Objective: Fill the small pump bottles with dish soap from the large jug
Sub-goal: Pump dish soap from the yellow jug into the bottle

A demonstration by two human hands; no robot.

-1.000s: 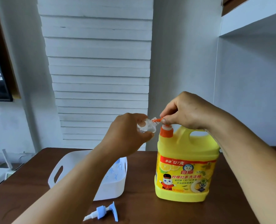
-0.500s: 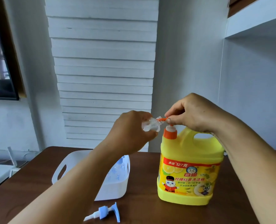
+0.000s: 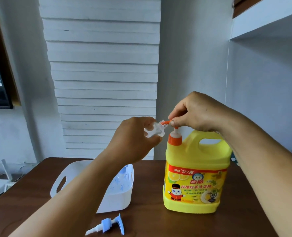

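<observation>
Right hand (image 3: 195, 112): fingers bunched down on the orange pump head (image 3: 167, 122) of the yellow jug (image 3: 195, 170), thumb and fingertips pinching it. Stem beneath shows extended above the orange collar, so the pump reads as near the top of a stroke.

Left hand (image 3: 135, 139): curled round a small clear bottle (image 3: 154, 131), held tilted in the air with its mouth against the orange spout, at about 9 o'clock from the pump head. Bottle looks colourless; cannot tell whether any soap is in it yet.

Jug stands upright on the brown surface (image 3: 150, 219), at roughly 3 o'clock from the white basket (image 3: 114, 200). Basket holds more clear bottles with blue pump tops, count not readable, all seemingly unfilled.

A loose blue-and-white pump top (image 3: 110, 225) lies on its side at 6 o'clock from the basket, near the front edge; presumably it belongs to the bottle in hand.

Progress, as a judgement: early. First bottle is uncapped and at the spout, filling barely begun. Left: pump it full, screw the loose top back on, then repeat for each bottle in the basket.
</observation>
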